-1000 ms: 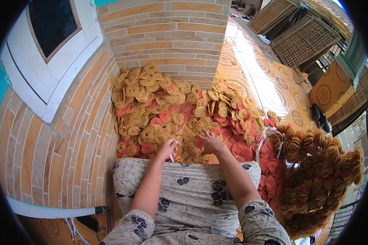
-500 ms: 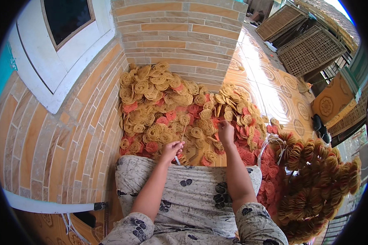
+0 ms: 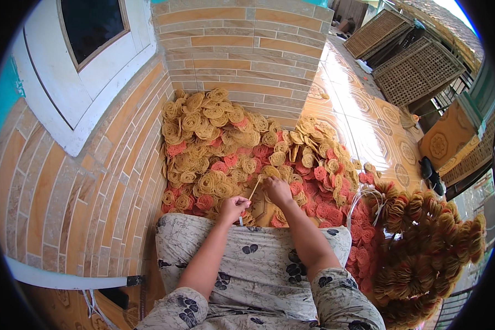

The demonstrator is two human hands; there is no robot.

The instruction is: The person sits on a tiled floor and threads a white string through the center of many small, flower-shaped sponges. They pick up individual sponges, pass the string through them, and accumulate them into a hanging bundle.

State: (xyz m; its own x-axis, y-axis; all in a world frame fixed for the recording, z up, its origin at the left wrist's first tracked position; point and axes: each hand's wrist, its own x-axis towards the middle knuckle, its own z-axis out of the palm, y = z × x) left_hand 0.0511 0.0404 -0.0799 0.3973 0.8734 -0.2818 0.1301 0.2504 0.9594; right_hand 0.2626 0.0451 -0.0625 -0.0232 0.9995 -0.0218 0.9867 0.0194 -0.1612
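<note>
My left hand point(image 3: 235, 209) is closed in a pinch on a thin strip point(image 3: 255, 187), which slants up toward my right hand. A pale end of it hangs just below my left fingers. My right hand point(image 3: 278, 191) is closed on a yellow coiled disc point(image 3: 270, 171), shaped like a flat lacy rosette, near the strip's upper end. Whether the strip passes through the disc I cannot tell. In front of both hands spreads a heap of loose yellow discs point(image 3: 214, 184), with red discs point(image 3: 328, 213) mixed in and massed at the right.
Bunched discs point(image 3: 418, 264) are packed in thick rows at my right, beside looped white strips point(image 3: 363, 192). A brick-patterned wall point(image 3: 236, 60) and a white door point(image 3: 88, 82) bound the left and far sides. Woven panels point(image 3: 418, 71) lean beyond the tiled floor point(image 3: 363, 121).
My right hand has moved left and slightly down, bringing a yellow disc to the strip's upper end. My left hand has shifted slightly right, still pinching the strip.
</note>
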